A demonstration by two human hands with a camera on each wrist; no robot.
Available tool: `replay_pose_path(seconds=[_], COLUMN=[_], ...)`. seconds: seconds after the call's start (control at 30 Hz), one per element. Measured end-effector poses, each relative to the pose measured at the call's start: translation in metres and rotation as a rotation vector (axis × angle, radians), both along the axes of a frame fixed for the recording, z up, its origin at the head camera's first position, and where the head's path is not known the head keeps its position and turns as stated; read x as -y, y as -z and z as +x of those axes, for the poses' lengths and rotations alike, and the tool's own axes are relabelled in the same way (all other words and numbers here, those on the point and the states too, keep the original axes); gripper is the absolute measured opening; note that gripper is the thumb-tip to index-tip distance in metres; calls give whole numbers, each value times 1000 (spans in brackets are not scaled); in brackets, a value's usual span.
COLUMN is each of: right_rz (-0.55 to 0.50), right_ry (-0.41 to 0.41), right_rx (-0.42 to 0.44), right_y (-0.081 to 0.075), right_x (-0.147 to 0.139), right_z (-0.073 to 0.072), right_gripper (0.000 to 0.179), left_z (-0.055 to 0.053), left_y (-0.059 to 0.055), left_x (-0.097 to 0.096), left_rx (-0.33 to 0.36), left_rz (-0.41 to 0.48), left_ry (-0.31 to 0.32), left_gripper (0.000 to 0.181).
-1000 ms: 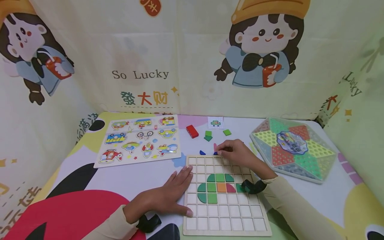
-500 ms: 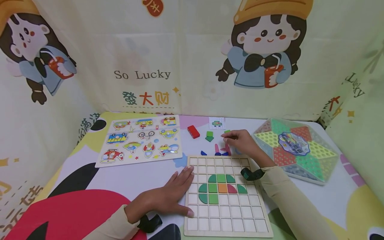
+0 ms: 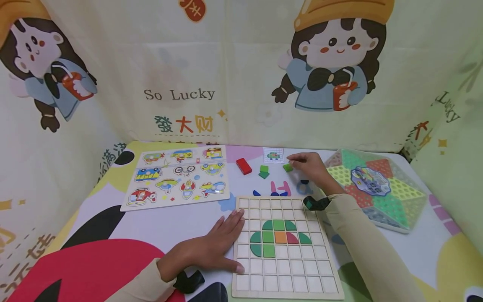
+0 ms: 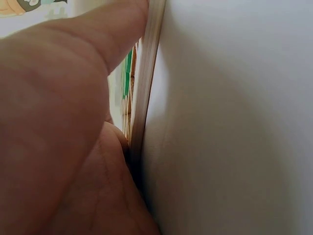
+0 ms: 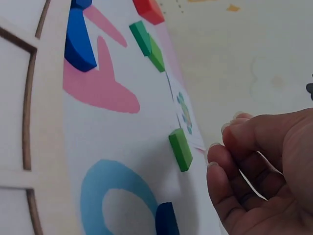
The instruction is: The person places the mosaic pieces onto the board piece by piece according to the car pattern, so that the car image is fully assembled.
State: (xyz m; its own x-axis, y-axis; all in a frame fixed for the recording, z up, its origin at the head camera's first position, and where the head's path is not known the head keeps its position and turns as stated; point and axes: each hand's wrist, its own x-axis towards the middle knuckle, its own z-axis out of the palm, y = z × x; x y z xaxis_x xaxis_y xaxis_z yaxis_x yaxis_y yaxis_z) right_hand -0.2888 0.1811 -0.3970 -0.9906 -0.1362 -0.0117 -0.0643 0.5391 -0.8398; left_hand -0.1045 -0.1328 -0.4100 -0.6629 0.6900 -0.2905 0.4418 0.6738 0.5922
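Note:
A wooden grid board (image 3: 286,295) holds green, orange and red tiles. My left hand (image 3: 211,249) lies along its left side with fingers straight, the fingertips and thumb touching the edge. Over the back right of the table, my right hand (image 3: 311,167) hovers by a light green square block (image 3: 288,167). Seen from the right wrist, that green block stands apart from the loosely bent fingers, and nothing shows between thumb and forefinger. A small card with a printed grid picture (image 3: 273,155) lies just left of this hand.
Blue pieces (image 3: 256,193) lie behind the board's back edge. Farther back are two green blocks (image 3: 264,168) and a red block (image 3: 243,166). A vehicle puzzle board (image 3: 177,178) lies left, a hexagonal plastic box (image 3: 371,184) right. A patterned cloth wall (image 3: 245,84) rises behind.
My right hand has moved back and to the right, from the blue pieces at the board's back edge to the light green block. The left hand has stayed in place.

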Motion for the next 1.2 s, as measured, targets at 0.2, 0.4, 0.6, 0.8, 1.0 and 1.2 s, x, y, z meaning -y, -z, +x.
replay_pose_path(seconds=[0.2,0.4,0.6,0.8,1.0,1.2], right_rz=[-3,15,121,259,317,332], right_ry=[10,11,-65,-150,-141,-112], right_rx=[10,41,26,-40,-25,-21], right_y=[9,15,15,13,12,14], right_x=[0,1,2,6,7,7], right_z=[-8,-13,-12,-13,-13,-12], right_gripper=[25,29,30,32,34,27], left_z=[0,-1,-1,-1,-1,-1], left_y=[0,-2,-1,1,2,-1], left_x=[0,0,-1,0,-1,-1], left_rx=[-5,6,0,-6,-7,-1], left_rz=[2,-8,-7,-1,0,-10], left_ry=[2,-3,-8,-5,-4,-4], left_gripper=[110,110,111,111,111,111])
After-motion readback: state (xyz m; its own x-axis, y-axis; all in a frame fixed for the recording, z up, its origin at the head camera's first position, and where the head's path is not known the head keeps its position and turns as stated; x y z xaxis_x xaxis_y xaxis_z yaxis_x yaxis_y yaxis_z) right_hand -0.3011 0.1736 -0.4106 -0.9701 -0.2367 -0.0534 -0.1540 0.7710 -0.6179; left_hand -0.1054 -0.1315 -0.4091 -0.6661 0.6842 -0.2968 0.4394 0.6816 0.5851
